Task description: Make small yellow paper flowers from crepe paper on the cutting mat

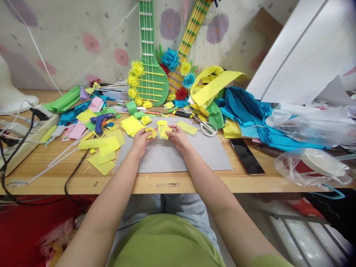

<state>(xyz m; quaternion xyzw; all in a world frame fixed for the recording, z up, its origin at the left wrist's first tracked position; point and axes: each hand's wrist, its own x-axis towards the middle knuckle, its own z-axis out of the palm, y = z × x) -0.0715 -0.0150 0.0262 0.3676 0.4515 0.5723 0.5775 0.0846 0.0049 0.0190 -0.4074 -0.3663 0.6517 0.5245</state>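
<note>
Over the grey cutting mat (pixel 164 159), my left hand (pixel 141 141) pinches a small folded yellow paper piece (pixel 151 133). My right hand (pixel 178 137) holds another small yellow paper piece (pixel 163 132) between thumb and fingers. A narrow gap separates the two pieces. Close to my left hand lies a stack of yellow paper squares (pixel 131 126), with a small yellow paper flower (pixel 146 120) behind it. A yellow paper strip (pixel 187 127) rests on the mat right of my right hand. Scissors with pale handles (pixel 208 129) lie at the mat's back right.
A green paper lute (pixel 152 81) and a yellow one (pixel 191 31) lean on the wall. Left are a blue glue gun (pixel 99 123), yellow scraps (pixel 102 163) and a power strip (pixel 30 137). Right are a phone (pixel 247 156), blue paper (pixel 247 111) and a bagged cup (pixel 311 167).
</note>
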